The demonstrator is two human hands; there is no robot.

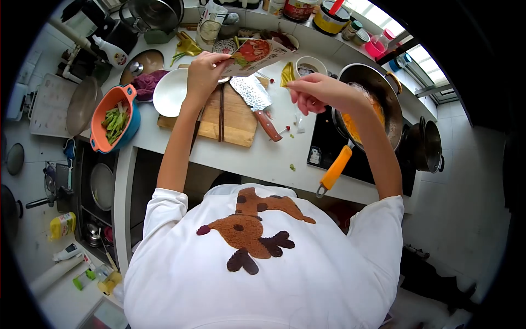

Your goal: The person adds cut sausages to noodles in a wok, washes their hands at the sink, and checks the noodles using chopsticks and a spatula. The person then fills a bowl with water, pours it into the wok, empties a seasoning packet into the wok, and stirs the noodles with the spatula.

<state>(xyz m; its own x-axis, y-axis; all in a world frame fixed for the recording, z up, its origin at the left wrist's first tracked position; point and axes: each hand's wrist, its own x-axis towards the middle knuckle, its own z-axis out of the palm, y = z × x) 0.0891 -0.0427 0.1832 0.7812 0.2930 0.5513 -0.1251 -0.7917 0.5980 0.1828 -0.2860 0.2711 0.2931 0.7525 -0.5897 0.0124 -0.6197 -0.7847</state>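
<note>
My left hand is closed on the edge of a printed food packet, which shows a picture of red and green food and is tilted above the cutting board. My right hand is held beside the wok, its fingers pinched together at a small gold foil piece. Below the packet, a cleaver with a wooden handle and a pair of dark chopsticks lie on the wooden cutting board. Behind my right forearm, the wok holds orange-coloured food or liquid, partly hidden.
A white plate rests left of the board. Further left stands an orange and blue basket of chopped greens. The wok's orange handle juts over the counter's front edge. A white cup and a dark pot flank the wok.
</note>
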